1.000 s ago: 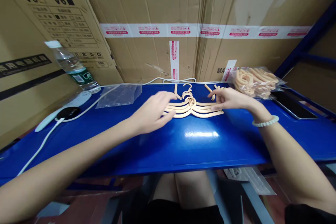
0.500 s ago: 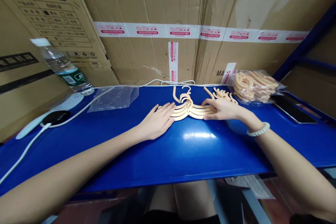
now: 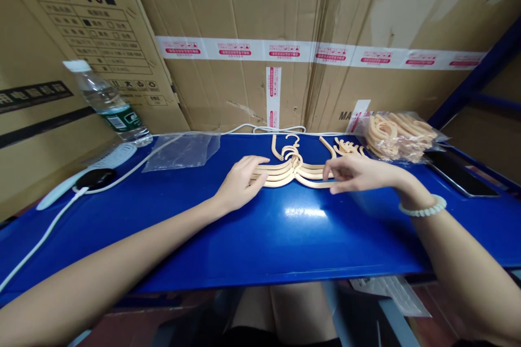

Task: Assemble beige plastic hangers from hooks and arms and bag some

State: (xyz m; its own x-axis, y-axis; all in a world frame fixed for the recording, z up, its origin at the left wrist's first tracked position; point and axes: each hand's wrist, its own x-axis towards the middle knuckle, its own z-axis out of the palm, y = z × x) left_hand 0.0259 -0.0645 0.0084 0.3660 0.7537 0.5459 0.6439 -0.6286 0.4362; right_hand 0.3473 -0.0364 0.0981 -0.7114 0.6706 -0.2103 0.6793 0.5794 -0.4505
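Note:
Several cream-coloured clothes hangers [image 3: 280, 176] lie flat in a nested row on the blue table, with their hooks overlapping in the middle. My left hand [image 3: 243, 183] rests at their left ends, its fingers stretched out over the arms and the thumb apart. At the right ends is my right hand [image 3: 358, 174], loosely curled, with thumb and forefinger apart beside the tip of the front hanger. That hanger's right arm sits a little away from the others. Behind the row lie a loose hook piece [image 3: 292, 140] and curved cream pieces [image 3: 277, 149]. More cream pieces [image 3: 348, 146] are partly covered by my right hand.
A clear bag of cream pieces [image 3: 401, 135] and a phone [image 3: 462, 173] lie on the right. To the left are an empty plastic bag [image 3: 183, 152], a water bottle [image 3: 116, 111], a black puck-shaped device [image 3: 95, 179] and a white cable. Cardboard boxes [image 3: 240, 92] stand behind the table [image 3: 260, 249].
My right hand has loosened and shifted slightly right, and the front hanger's right arm now stands apart from the row. The left hand's fingers have drawn back left. The view has shifted slightly.

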